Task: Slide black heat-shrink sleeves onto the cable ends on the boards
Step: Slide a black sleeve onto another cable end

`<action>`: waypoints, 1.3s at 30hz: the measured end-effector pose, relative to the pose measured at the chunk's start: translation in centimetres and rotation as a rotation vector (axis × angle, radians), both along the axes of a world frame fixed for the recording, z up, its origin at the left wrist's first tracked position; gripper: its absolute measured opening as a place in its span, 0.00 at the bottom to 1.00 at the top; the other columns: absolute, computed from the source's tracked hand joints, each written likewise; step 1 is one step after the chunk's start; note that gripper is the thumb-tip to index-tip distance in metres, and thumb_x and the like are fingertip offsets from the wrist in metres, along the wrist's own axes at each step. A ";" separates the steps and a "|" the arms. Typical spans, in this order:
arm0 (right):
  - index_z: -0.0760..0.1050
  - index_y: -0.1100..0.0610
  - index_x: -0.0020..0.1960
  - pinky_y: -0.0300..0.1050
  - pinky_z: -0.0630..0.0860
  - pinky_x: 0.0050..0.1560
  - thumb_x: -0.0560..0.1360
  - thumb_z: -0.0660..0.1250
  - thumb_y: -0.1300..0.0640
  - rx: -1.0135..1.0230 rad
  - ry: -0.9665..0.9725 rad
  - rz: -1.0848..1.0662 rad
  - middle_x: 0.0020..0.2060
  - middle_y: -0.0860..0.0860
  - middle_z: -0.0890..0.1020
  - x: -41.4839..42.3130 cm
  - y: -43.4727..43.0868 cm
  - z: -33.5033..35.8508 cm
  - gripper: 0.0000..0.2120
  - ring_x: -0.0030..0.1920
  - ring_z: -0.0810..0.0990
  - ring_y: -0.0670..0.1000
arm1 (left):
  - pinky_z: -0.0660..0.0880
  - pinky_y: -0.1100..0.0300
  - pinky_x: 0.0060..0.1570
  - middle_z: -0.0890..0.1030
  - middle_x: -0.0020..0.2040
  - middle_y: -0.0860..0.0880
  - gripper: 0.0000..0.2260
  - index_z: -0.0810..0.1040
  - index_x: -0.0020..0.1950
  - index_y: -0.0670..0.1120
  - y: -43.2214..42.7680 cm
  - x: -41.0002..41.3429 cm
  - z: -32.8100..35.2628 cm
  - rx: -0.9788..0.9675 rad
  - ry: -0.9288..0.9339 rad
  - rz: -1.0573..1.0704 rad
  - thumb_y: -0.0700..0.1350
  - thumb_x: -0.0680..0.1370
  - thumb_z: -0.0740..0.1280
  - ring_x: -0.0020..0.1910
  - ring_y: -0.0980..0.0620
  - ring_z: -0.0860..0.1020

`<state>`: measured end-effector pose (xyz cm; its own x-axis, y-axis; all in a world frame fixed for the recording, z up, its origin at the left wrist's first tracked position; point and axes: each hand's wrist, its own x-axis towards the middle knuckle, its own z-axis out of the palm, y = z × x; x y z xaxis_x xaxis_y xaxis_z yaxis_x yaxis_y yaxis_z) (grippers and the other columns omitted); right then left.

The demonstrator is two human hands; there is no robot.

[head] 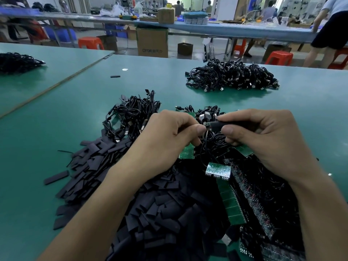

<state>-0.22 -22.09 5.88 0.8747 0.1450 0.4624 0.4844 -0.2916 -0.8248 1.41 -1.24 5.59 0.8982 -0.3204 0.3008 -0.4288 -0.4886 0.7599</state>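
My left hand pinches the small board end of a black cable between thumb and fingers. My right hand pinches a black heat-shrink sleeve, whose open end meets that cable end. The cable itself loops down below the two hands. A big heap of loose flat black sleeves lies under my left forearm. Green board strips with attached cables lie under my right hand and forearm.
A pile of bundled black cables lies just beyond my left hand, and another cable pile sits farther back right. One stray sleeve lies on the green table. Benches, boxes, red stools and people stand behind.
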 end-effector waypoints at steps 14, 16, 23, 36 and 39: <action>0.84 0.47 0.50 0.37 0.81 0.40 0.70 0.73 0.53 -0.002 -0.036 0.009 0.38 0.46 0.87 0.2 0.4 -0.5 0.09 0.36 0.86 0.48 | 0.63 0.71 0.24 0.81 0.34 0.64 0.09 0.82 0.44 0.50 -0.1 -0.2 -0.1 0.096 -0.074 -0.038 0.45 0.82 0.65 0.23 0.60 0.69; 0.83 0.46 0.50 0.37 0.81 0.40 0.70 0.73 0.53 -0.005 -0.046 0.009 0.37 0.46 0.87 0.2 0.5 -0.5 0.09 0.36 0.85 0.48 | 0.63 0.69 0.24 0.82 0.35 0.61 0.08 0.83 0.45 0.50 -0.1 -0.1 -0.1 0.096 -0.079 -0.039 0.45 0.82 0.65 0.23 0.59 0.68; 0.84 0.46 0.47 0.35 0.79 0.35 0.71 0.72 0.53 0.043 -0.038 0.004 0.35 0.50 0.86 0.5 0.6 -0.9 0.06 0.33 0.84 0.47 | 0.64 0.68 0.24 0.84 0.36 0.55 0.08 0.84 0.47 0.49 0.1 -0.3 0.0 0.093 -0.068 -0.063 0.46 0.81 0.66 0.23 0.58 0.68; 0.83 0.48 0.52 0.39 0.82 0.41 0.70 0.74 0.53 0.033 -0.041 0.009 0.40 0.46 0.87 0.3 1.1 -0.8 0.11 0.36 0.85 0.47 | 0.62 0.69 0.23 0.82 0.34 0.62 0.09 0.83 0.43 0.53 0.0 -0.2 0.1 0.097 -0.077 -0.063 0.46 0.82 0.66 0.21 0.58 0.67; 0.83 0.47 0.54 0.42 0.83 0.42 0.69 0.75 0.52 0.043 -0.058 -0.025 0.42 0.46 0.87 0.3 1.2 -0.8 0.14 0.37 0.85 0.48 | 0.65 0.66 0.22 0.82 0.33 0.61 0.09 0.83 0.42 0.52 0.0 -0.3 0.1 0.072 -0.087 -0.055 0.47 0.81 0.67 0.22 0.58 0.67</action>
